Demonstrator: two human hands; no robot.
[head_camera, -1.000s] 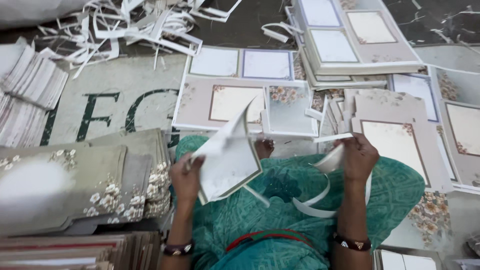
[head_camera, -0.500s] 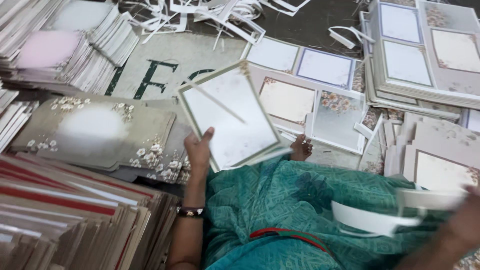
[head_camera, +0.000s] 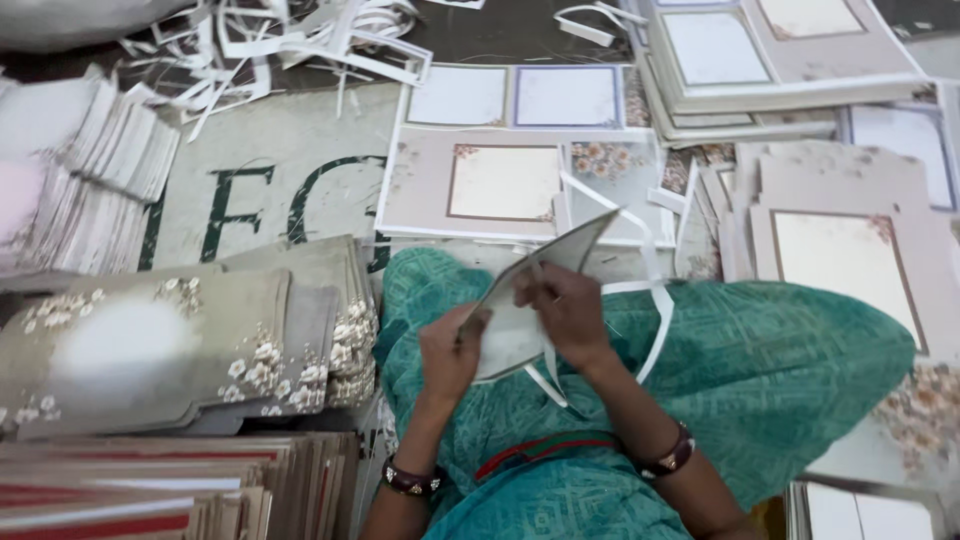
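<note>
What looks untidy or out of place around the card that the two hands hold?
A loose heap of white paper strips lies tangled at the top left, not stacked like the cards nearby. Another long white strip hangs from the card held by the left hand and right hand. Nothing looks torn.

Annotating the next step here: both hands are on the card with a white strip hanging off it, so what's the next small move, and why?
Probably pull the white strip clear of the card. The right hand grips the card's middle where the strip starts, the left hand holds its lower edge, and the strip loops out over the green cloth, apparently attached.
</note>
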